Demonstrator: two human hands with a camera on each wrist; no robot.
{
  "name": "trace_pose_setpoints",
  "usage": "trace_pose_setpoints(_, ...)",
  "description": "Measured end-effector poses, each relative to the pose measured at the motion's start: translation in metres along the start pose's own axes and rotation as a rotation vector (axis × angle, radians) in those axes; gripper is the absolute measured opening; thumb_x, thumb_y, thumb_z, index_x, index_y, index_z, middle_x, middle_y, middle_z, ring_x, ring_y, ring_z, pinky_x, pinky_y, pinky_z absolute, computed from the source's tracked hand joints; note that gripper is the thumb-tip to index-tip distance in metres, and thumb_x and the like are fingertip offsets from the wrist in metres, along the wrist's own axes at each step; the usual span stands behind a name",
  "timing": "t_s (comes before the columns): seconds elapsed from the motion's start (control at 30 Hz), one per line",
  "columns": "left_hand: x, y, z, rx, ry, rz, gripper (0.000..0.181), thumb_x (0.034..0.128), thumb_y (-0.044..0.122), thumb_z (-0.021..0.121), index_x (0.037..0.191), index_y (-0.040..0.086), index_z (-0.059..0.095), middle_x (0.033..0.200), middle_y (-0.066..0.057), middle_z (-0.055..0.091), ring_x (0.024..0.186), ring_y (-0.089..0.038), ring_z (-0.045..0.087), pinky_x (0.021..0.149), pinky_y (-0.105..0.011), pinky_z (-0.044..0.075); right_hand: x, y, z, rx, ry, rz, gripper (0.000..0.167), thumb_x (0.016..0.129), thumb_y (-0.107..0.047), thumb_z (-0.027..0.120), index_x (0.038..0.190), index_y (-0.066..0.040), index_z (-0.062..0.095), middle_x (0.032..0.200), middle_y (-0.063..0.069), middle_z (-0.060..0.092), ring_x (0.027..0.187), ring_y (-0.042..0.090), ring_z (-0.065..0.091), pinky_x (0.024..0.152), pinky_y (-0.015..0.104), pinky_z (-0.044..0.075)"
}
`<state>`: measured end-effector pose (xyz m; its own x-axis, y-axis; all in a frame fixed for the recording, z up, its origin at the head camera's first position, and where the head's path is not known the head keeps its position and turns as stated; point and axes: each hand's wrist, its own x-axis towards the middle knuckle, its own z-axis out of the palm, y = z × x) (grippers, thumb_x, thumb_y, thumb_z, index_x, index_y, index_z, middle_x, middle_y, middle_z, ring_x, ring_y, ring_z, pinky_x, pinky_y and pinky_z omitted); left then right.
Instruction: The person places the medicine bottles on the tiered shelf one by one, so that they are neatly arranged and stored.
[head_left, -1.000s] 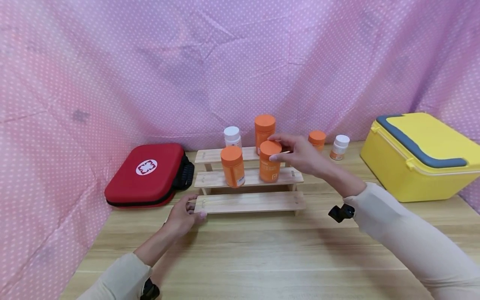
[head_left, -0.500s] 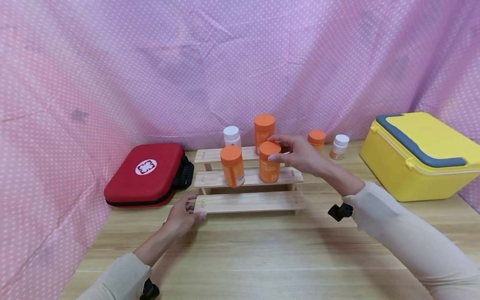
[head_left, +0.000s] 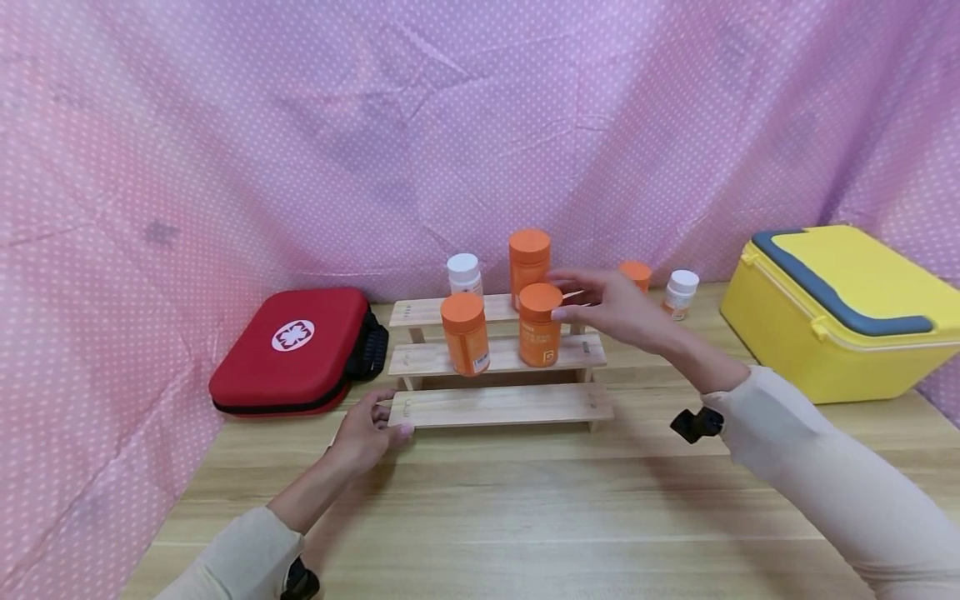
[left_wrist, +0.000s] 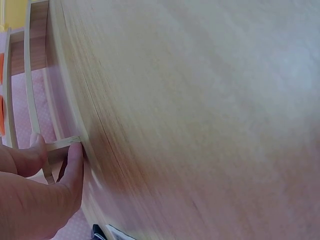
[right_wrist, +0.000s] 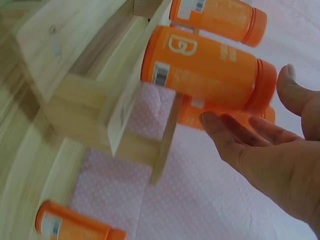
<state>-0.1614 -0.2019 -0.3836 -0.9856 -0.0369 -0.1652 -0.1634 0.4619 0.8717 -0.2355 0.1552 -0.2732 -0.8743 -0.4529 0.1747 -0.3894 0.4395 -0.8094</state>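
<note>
A three-step wooden rack stands on the table, and my left hand grips the left end of its lowest step. The left wrist view shows thumb and fingers of that hand pinching the rack's end. On the middle step an orange bottle stands upright at the right, another orange bottle to its left. My right hand is just right of the first bottle; in the right wrist view its fingers are spread loosely around the lid end, apart from the bottle. The top step carries an orange bottle and a white-capped bottle.
Behind my right hand stand an orange-capped bottle and a small white-capped bottle. A red first-aid case lies left of the rack. At the right sits a yellow box with a grey handle. A pink dotted cloth hangs behind.
My right hand has let go of the orange bottle on the middle step and drawn slightly right. The bottle stays in place. My left hand keeps its hold on the rack.
</note>
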Motion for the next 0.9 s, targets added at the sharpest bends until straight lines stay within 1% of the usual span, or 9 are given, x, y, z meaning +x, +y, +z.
trace_pose_setpoints(0.13,0.001,-0.001,0.000,0.017,0.010,-0.006,0.061,0.0822,-0.007,0.070,0.136,-0.002,0.042,0.107,-0.019,0.064,0.088,-0.018,0.059,0.067,-0.021,0.049,-0.013,0.002,-0.013,-0.036,0.040,0.007,0.053,0.091,-0.019,0.068,0.139,-0.004,0.050,0.132,0.017,0.056,0.116,0.032,0.058,0.092,0.040,0.049)
trace_pose_setpoints(0.2,0.002,-0.001,0.000,0.013,0.012,-0.006,0.061,0.0818,-0.007,0.070,0.136,-0.002,0.043,0.107,-0.019,0.064,0.088,-0.017,0.059,0.067,-0.021,0.049,-0.023,0.004,-0.020,-0.087,0.058,0.011,0.050,0.091,-0.019,0.068,0.137,-0.004,0.052,0.130,0.018,0.058,0.114,0.031,0.059,0.090,0.039,0.050)
trace_pose_setpoints(0.33,0.001,-0.002,0.000,0.003,0.015,-0.011,0.061,0.0812,-0.007,0.070,0.135,-0.002,0.043,0.105,-0.019,0.064,0.085,-0.017,0.059,0.065,-0.021,0.048,-0.042,0.011,-0.031,-0.145,0.054,0.042,0.050,0.091,-0.023,0.067,0.136,-0.004,0.053,0.129,0.017,0.058,0.116,0.031,0.057,0.090,0.037,0.049)
trace_pose_setpoints(0.43,0.001,-0.001,0.000,0.005,0.012,-0.012,0.061,0.0814,-0.007,0.070,0.135,-0.002,0.043,0.105,-0.019,0.064,0.085,-0.017,0.059,0.065,-0.021,0.048,-0.055,0.020,-0.037,-0.153,0.064,0.070,0.052,0.091,-0.025,0.068,0.135,-0.005,0.053,0.130,0.015,0.058,0.117,0.031,0.055,0.088,0.029,0.049)
trace_pose_setpoints(0.5,0.001,-0.001,0.000,0.009,0.013,-0.015,0.061,0.0814,-0.007,0.071,0.135,-0.002,0.043,0.105,-0.019,0.064,0.086,-0.017,0.059,0.066,-0.021,0.048,-0.062,0.028,-0.042,-0.146,0.076,0.067,0.051,0.091,-0.024,0.068,0.135,-0.005,0.053,0.130,0.016,0.058,0.117,0.029,0.055,0.085,0.021,0.049)
trace_pose_setpoints(0.6,0.001,0.000,0.000,0.017,0.009,-0.016,0.061,0.0819,-0.007,0.070,0.136,-0.002,0.042,0.107,-0.020,0.064,0.088,-0.018,0.059,0.067,-0.021,0.049,-0.072,0.039,-0.048,-0.135,0.101,0.052,0.049,0.091,-0.021,0.068,0.134,-0.003,0.054,0.130,0.017,0.057,0.115,0.015,0.056,0.082,0.013,0.047)
trace_pose_setpoints(0.73,0.001,0.000,0.000,0.021,0.011,-0.023,0.061,0.0820,-0.007,0.070,0.136,-0.002,0.042,0.107,-0.019,0.063,0.087,-0.017,0.058,0.066,-0.021,0.048,-0.080,0.048,-0.058,-0.131,0.131,0.052,0.048,0.091,-0.018,0.068,0.134,-0.002,0.054,0.128,0.018,0.058,0.105,-0.006,0.054,0.080,0.012,0.047)
trace_pose_setpoints(0.8,0.001,-0.001,0.000,0.020,0.013,-0.028,0.061,0.0818,-0.007,0.070,0.136,-0.001,0.042,0.106,-0.019,0.063,0.086,-0.017,0.058,0.065,-0.021,0.047,-0.083,0.051,-0.063,-0.131,0.144,0.065,0.048,0.091,-0.018,0.068,0.134,-0.002,0.053,0.128,0.020,0.058,0.103,-0.009,0.053,0.079,0.013,0.048)
trace_pose_setpoints(0.9,0.002,-0.001,0.000,0.012,0.013,-0.027,0.061,0.0817,-0.007,0.070,0.136,-0.001,0.042,0.106,-0.019,0.063,0.086,-0.017,0.059,0.066,-0.021,0.047,-0.086,0.057,-0.071,-0.165,0.183,0.119,0.051,0.091,-0.021,0.068,0.136,-0.003,0.052,0.130,0.020,0.057,0.101,-0.011,0.052,0.077,0.011,0.047)
